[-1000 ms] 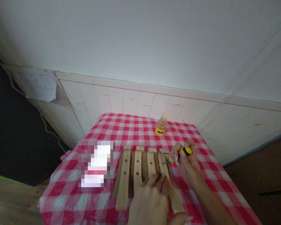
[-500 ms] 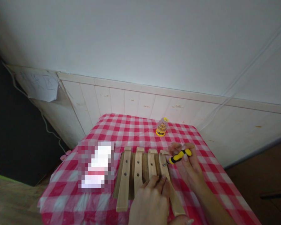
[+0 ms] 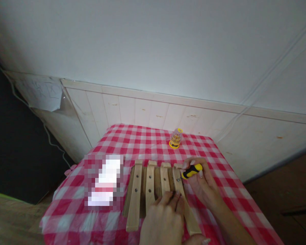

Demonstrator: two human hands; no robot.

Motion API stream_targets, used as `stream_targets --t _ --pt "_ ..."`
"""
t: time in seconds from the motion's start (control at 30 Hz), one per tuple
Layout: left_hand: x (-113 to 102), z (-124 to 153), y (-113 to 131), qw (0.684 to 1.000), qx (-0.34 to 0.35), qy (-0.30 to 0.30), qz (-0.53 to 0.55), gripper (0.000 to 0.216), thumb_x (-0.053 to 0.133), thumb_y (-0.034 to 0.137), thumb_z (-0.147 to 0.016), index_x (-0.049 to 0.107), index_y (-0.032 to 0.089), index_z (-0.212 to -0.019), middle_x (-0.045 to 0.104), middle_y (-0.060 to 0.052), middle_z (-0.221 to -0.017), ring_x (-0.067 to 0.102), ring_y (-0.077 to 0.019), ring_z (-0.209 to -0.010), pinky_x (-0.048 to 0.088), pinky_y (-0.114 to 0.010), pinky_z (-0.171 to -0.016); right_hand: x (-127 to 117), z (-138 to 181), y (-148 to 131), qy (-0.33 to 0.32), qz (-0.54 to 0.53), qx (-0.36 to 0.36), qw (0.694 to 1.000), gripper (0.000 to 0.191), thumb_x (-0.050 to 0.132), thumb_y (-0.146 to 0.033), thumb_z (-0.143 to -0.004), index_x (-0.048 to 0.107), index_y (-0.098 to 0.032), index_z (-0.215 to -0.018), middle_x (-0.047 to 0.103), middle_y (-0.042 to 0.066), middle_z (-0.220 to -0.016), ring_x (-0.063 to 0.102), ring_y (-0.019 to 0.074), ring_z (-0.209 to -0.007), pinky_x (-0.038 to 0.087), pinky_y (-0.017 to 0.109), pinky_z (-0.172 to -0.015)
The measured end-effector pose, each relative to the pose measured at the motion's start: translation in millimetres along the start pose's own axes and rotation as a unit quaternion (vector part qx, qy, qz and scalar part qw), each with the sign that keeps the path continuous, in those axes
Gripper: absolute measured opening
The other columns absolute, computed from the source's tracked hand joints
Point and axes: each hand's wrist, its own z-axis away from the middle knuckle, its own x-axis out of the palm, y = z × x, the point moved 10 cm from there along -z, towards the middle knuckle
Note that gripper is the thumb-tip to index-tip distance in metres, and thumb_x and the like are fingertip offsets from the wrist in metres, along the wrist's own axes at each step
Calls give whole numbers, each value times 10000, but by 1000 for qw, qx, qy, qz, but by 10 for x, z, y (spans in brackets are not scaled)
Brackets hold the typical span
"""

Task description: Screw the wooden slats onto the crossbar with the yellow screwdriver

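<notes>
My right hand [image 3: 202, 180] is closed round the yellow-and-black handle of a screwdriver [image 3: 191, 171]. The screwdriver slants down to the left, its tip at a screw [image 3: 179, 179] in the rightmost wooden slat [image 3: 190, 217]. My left hand [image 3: 163, 219] lies across the slats with bent fingers, fingertips on that rightmost slat and thumb by its near end, gripping it. Several pale slats, such as the leftmost slat [image 3: 134, 207], lie side by side over a darker wooden piece [image 3: 129, 190]. Dark screws or screw holes show in them. My left hand covers part of the middle slats.
A clear bit case [image 3: 175, 139] with a yellow base and top stands at the table's far side. A blurred-out white item [image 3: 105, 182] lies left of the slats. The red-and-white checked tablecloth [image 3: 142, 143] covers the table, whose far edge meets a panelled wall [image 3: 148, 109].
My right hand has shifted its grip on the screwdriver, and the handle now points slightly more away from me and sits further left. My left hand stays in place on the slat.
</notes>
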Motion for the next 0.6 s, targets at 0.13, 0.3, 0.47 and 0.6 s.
stream_targets --t 0.13,0.3,0.47,0.6 --pt "4 6 7 1000 1 -3 -5 832 749 676 -878 659 22 -1386 631 -220 -1429 571 -430 -1355 493 -582 -1124 -18 8 -43 21 -13 -11 1000 203 745 -457 -951 583 -356 -1022 690 -25 -884 603 184 -732 530 370 -746" --pt "18 13 11 1000 1 -12 -17 852 703 705 -900 648 13 -1394 624 -229 -1431 567 -425 -1362 486 -563 -1131 33 -42 -69 36 -45 10 998 362 716 -649 -894 641 -321 -1027 553 -45 -704 461 172 -615 465 311 -615" --pt "8 9 15 1000 -4 -20 -8 867 721 695 -892 630 7 -1411 614 -219 -1449 549 -423 -1380 482 -550 -1141 48 -40 14 20 -58 43 997 361 660 -639 -931 702 -290 -1016 595 9 -792 545 203 -713 506 365 -697" --pt "7 11 8 1000 -14 -22 -6 880 738 687 -881 618 2 -1421 604 -211 -1462 536 -428 -1391 473 -559 -1149 -11 -10 6 14 -18 24 999 263 756 -534 -915 647 -317 -1017 671 21 -952 618 214 -872 516 393 -827"
